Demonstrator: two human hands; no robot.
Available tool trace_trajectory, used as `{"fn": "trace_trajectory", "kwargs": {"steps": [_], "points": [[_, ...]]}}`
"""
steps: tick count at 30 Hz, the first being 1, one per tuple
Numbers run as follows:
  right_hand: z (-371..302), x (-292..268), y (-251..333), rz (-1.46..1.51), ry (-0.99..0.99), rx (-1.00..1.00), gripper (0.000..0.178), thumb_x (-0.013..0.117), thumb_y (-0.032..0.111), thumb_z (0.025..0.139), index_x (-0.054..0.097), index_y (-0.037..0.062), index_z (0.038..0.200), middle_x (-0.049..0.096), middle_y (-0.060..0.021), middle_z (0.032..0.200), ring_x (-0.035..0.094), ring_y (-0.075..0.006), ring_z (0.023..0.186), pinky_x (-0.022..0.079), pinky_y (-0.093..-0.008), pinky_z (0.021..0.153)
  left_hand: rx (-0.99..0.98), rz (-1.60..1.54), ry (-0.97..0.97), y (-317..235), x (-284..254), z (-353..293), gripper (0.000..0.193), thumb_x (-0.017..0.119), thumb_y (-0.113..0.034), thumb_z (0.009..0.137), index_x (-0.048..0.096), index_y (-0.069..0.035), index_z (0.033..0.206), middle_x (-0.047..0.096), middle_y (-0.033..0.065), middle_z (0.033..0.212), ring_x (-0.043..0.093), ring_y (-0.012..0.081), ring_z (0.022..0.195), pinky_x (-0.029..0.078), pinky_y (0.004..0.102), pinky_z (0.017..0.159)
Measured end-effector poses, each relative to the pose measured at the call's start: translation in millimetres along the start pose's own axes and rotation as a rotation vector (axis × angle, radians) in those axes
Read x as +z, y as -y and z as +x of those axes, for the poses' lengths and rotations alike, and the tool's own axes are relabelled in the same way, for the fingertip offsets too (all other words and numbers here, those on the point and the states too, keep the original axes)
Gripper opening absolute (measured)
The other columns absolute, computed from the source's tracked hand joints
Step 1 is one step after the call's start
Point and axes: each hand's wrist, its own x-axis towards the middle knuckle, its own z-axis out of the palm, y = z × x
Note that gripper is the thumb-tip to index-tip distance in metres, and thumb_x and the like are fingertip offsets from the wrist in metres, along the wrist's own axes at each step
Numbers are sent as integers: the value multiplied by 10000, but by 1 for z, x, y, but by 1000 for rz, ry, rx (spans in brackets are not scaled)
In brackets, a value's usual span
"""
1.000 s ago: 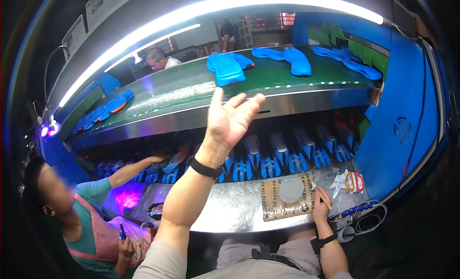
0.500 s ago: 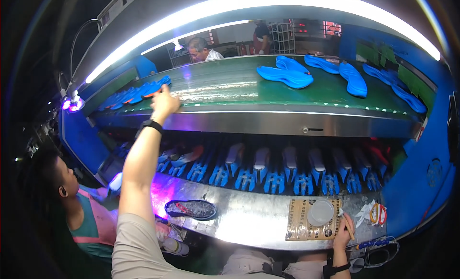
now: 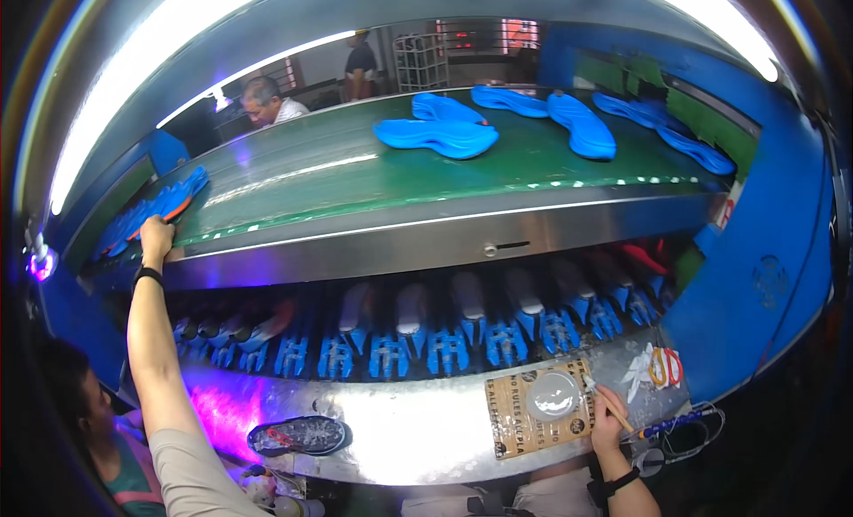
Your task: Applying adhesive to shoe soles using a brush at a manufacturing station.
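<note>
My left hand (image 3: 157, 237) reaches far out to the left end of the green conveyor belt (image 3: 293, 175). Its fingers are closed at the near edge of a blue shoe sole (image 3: 174, 202) with an orange underside, one of several standing in a tight row. Low on the right, my right hand (image 3: 608, 421) grips a brush (image 3: 620, 411) by its wooden handle. The brush head is beside a pale round bowl (image 3: 553, 396), which rests on a brown printed sheet (image 3: 508, 433). A dark shoe upper (image 3: 298, 436) with red laces lies on the metal ledge.
More blue soles (image 3: 437, 139) lie on the belt's right half. Under it, shoe uppers on lasts (image 3: 411, 309) sit above a row of blue holders (image 3: 447, 351). Tape rolls (image 3: 665, 366) lie at the ledge's right end. A co-worker (image 3: 98, 437) is close by at left.
My left hand has moved left and down along the row of soles. The view has turned to the right. My right hand still has the brush beside the bowl.
</note>
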Motion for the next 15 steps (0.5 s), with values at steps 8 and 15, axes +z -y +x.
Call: {"fn": "trace_trajectory", "kwargs": {"steps": [8, 15], "points": [[-1, -3, 4, 2, -52, 8, 201, 624, 47, 895, 707, -22, 1064, 677, -162, 913, 650, -302, 851, 510, -370, 780, -87, 206, 315, 23, 30, 26, 903, 502, -374, 943, 30, 126, 1529, 632, 370, 1169, 622, 484, 1101, 447, 496, 1021], [-2, 0, 3, -35, -15, 9, 201, 635, 43, 882, 713, -6, 1060, 697, -165, 961, 671, -322, 890, 526, -372, 812, 125, 168, 173, 56, 54, 46, 391, 491, -199, 889, 596, 95, 1124, 666, 340, 1013, 631, 491, 1003, 482, 532, 901]]}}
